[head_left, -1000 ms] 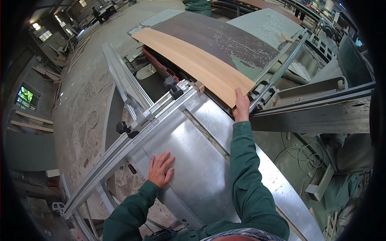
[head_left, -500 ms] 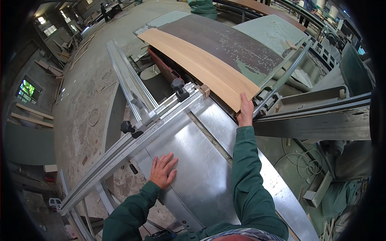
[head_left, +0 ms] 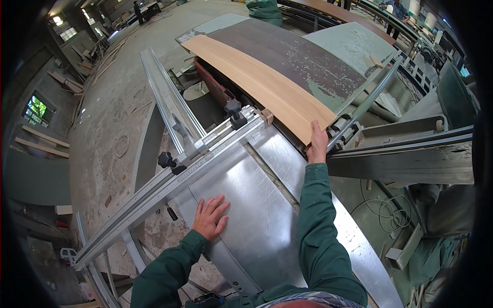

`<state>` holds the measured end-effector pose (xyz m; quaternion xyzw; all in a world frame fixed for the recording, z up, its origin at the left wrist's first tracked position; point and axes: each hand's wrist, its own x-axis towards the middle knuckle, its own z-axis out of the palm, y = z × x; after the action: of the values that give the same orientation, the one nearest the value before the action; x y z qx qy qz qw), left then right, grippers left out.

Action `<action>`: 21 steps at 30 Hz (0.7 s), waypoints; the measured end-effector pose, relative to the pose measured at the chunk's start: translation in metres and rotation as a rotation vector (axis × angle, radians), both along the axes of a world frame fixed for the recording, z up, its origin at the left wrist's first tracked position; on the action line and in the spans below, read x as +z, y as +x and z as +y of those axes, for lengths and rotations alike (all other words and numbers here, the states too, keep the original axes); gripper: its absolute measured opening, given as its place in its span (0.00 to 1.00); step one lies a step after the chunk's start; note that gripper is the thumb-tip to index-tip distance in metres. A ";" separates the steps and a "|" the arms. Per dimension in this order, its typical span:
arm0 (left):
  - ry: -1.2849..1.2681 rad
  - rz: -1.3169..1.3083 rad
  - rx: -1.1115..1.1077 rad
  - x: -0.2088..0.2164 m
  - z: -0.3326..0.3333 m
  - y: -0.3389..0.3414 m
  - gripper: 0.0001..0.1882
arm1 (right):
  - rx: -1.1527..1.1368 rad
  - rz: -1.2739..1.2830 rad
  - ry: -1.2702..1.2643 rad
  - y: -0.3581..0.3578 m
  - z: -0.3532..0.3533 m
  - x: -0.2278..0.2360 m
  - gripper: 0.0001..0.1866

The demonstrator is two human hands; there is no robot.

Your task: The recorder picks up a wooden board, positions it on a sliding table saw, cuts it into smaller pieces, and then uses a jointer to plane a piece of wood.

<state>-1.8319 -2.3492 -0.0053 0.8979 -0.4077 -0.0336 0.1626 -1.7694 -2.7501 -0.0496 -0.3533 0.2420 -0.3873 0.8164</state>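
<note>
A long, light-brown wooden board (head_left: 262, 77) lies slantwise beyond the metal saw table (head_left: 246, 205), its near end toward me. My right hand (head_left: 318, 142) grips the board's near end, the thumb on its top face and the other fingers mostly hidden beneath or behind it. My left hand (head_left: 209, 217) rests flat on the left part of the metal table, fingers spread, holding nothing. Between the hands, a narrow slot (head_left: 272, 177) runs through the table top. A silver fence rail (head_left: 169, 192) with black knobs (head_left: 235, 114) crosses beyond my left hand.
A worn dark and green table panel (head_left: 287, 51) spreads beyond the board. To the right stand a metal guide beam (head_left: 400, 164) and a coiled cable (head_left: 387, 210) on the floor. Long rails (head_left: 172, 97) extend far left. Two other people are in the distance.
The whole view has shifted slightly to the right and down. My right hand still grips the board's end, and my left hand stays flat on the table.
</note>
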 end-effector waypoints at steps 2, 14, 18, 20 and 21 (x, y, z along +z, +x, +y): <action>-0.005 0.001 0.000 0.002 0.000 0.000 0.23 | 0.003 -0.016 -0.007 0.001 -0.001 0.001 0.19; -0.006 0.009 0.000 0.001 -0.002 0.001 0.23 | -0.014 -0.023 -0.017 0.002 -0.002 0.001 0.19; -0.009 0.014 0.001 0.001 -0.002 0.001 0.23 | -0.012 -0.013 -0.027 0.004 -0.005 -0.002 0.19; -0.005 0.011 -0.002 0.001 -0.003 0.001 0.23 | -0.015 -0.006 -0.028 0.003 -0.005 -0.002 0.19; -0.004 0.012 0.000 0.001 -0.002 0.001 0.23 | -0.017 -0.007 -0.023 0.002 -0.003 0.001 0.20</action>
<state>-1.8305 -2.3514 -0.0042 0.8975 -0.4066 -0.0382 0.1667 -1.7671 -2.7534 -0.0489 -0.3594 0.2377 -0.3982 0.8097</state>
